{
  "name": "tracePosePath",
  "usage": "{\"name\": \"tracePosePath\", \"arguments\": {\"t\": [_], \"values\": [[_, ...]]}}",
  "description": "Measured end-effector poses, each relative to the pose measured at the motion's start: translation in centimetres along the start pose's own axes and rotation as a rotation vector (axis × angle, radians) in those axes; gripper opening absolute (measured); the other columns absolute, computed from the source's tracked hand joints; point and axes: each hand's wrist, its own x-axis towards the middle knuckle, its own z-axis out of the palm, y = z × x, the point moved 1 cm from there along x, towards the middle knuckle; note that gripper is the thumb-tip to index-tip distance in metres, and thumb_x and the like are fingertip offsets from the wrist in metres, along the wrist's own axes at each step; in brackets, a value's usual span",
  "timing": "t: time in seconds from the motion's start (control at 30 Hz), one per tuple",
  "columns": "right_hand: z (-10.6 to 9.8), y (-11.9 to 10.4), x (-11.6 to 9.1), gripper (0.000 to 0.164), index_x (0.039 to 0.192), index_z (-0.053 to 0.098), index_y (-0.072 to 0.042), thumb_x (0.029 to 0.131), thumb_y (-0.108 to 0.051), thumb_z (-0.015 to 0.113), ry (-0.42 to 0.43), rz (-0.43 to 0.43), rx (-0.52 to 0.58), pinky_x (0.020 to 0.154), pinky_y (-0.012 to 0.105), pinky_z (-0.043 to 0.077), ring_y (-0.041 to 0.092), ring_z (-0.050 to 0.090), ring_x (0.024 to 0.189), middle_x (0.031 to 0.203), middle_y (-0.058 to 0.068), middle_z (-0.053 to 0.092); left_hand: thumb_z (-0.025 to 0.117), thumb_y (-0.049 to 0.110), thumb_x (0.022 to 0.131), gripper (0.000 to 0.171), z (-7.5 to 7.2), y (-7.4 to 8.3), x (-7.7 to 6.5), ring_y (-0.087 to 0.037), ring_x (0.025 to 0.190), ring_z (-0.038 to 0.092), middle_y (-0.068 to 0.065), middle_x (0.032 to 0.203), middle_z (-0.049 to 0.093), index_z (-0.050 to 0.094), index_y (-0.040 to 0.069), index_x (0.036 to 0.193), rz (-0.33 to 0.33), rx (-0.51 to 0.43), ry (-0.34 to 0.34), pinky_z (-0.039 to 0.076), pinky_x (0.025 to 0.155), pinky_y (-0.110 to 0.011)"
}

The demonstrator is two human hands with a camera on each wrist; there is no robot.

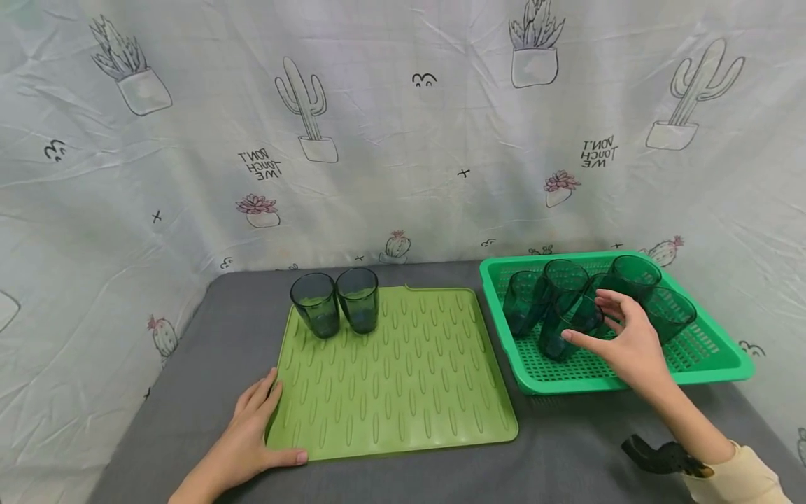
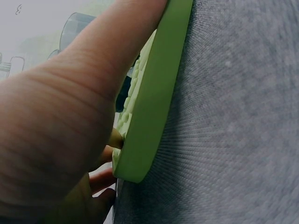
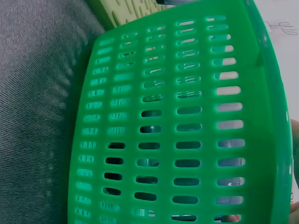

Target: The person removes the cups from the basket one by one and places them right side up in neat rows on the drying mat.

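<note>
My left hand (image 1: 252,434) rests at the near left corner of a green ridged drying mat (image 1: 397,392), fingers along its left side and thumb at its front edge. The mat's raised side (image 2: 152,107) shows in the left wrist view. Two dark green drinking glasses (image 1: 316,311) stand upright side by side on the mat's far left. My right hand (image 1: 636,346) reaches over a green plastic basket (image 1: 724,360), thumb and fingers spread about the rim of the nearest tinted glass (image 1: 554,336). The thumb overlaps that glass's front; the fingertips are right at its far right rim.
Several more green glasses (image 1: 670,311) stand close together in the basket. In the right wrist view the slotted basket wall (image 3: 168,105) hides most of them. Grey cloth (image 1: 434,476) covers the table. A cactus-printed curtain (image 1: 403,140) hangs behind and at the sides.
</note>
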Motion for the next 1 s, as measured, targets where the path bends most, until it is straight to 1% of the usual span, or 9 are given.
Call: {"name": "tracePosePath", "arguments": {"t": [0.1, 0.17, 0.27, 0.4, 0.6, 0.7, 0.9, 1.0], "values": [[-0.1, 0.2, 0.3, 0.091, 0.152, 0.030, -0.001, 0.083, -0.030, 0.082, -0.067, 0.024, 0.031, 0.088, 0.003, 0.035, 0.041, 0.039, 0.131, 0.147, 0.021, 0.037, 0.082, 0.064, 0.065, 0.122, 0.0, -0.1, -0.2, -0.050, 0.137, 0.013, -0.025, 0.159, 0.014, 0.033, -0.012, 0.147, 0.007, 0.008, 0.012, 0.033, 0.091, -0.071], [-0.1, 0.4, 0.6, 0.091, 0.153, 0.029, -0.003, 0.084, -0.032, 0.081, -0.107, 0.044, 0.052, 0.089, 0.005, 0.036, 0.040, 0.037, 0.134, 0.149, 0.021, 0.037, 0.082, 0.064, 0.065, 0.123, 0.0, -0.1, -0.2, -0.050, 0.137, 0.013, -0.025, 0.158, 0.015, 0.033, -0.013, 0.147, 0.008, 0.013, 0.016, 0.033, 0.091, -0.071], [-0.3, 0.7, 0.9, 0.091, 0.154, 0.029, -0.005, 0.085, -0.035, 0.080, -0.163, 0.070, 0.065, 0.086, 0.006, 0.039, 0.039, 0.037, 0.135, 0.148, 0.020, 0.041, 0.082, 0.065, 0.065, 0.123, 0.0, -0.1, -0.1, -0.050, 0.137, 0.013, -0.025, 0.158, 0.015, 0.033, -0.013, 0.147, 0.006, 0.016, 0.018, 0.033, 0.091, -0.071], [-0.4, 1.0, 1.4, 0.088, 0.154, 0.032, -0.007, 0.085, -0.035, 0.079, -0.238, 0.068, 0.081, 0.081, 0.008, 0.042, 0.039, 0.038, 0.135, 0.145, 0.018, 0.045, 0.082, 0.065, 0.065, 0.123, 0.0, -0.1, 0.1, -0.050, 0.137, 0.012, -0.026, 0.158, 0.014, 0.033, -0.013, 0.147, 0.001, 0.007, 0.011, 0.032, 0.092, -0.071], [-0.5, 1.4, 1.8, 0.084, 0.154, 0.033, -0.008, 0.087, -0.030, 0.078, -0.292, 0.076, 0.138, 0.079, 0.016, 0.047, 0.038, 0.039, 0.133, 0.144, 0.019, 0.046, 0.082, 0.065, 0.065, 0.123, 0.2, -0.2, 0.2, -0.051, 0.137, 0.012, -0.026, 0.158, 0.014, 0.033, -0.012, 0.148, -0.005, 0.000, 0.011, 0.032, 0.092, -0.072], [-0.6, 1.6, 1.7, 0.082, 0.154, 0.033, -0.008, 0.088, -0.028, 0.078, -0.303, 0.079, 0.166, 0.080, 0.017, 0.048, 0.031, 0.042, 0.133, 0.144, 0.019, 0.046, 0.082, 0.065, 0.065, 0.123, 0.2, -0.2, 0.1, -0.051, 0.137, 0.012, -0.026, 0.158, 0.014, 0.033, -0.012, 0.148, -0.005, -0.005, 0.008, 0.032, 0.092, -0.072], [-0.6, 1.9, 1.5, 0.079, 0.153, 0.035, -0.008, 0.089, -0.025, 0.077, -0.310, 0.081, 0.198, 0.082, 0.017, 0.047, 0.009, 0.047, 0.126, 0.144, 0.016, 0.048, 0.081, 0.065, 0.066, 0.122, 0.3, -0.2, 0.0, -0.051, 0.137, 0.011, -0.027, 0.158, 0.013, 0.032, -0.012, 0.148, -0.016, -0.024, -0.011, 0.031, 0.092, -0.072], [-0.6, 1.9, 1.5, 0.078, 0.153, 0.035, -0.009, 0.089, -0.023, 0.077, -0.311, 0.081, 0.213, 0.082, 0.016, 0.047, 0.005, 0.047, 0.125, 0.144, 0.014, 0.048, 0.081, 0.065, 0.066, 0.123, 0.3, -0.2, 0.1, -0.050, 0.138, 0.011, -0.026, 0.159, 0.013, 0.032, -0.011, 0.148, -0.023, -0.015, -0.010, 0.032, 0.092, -0.071]]}}
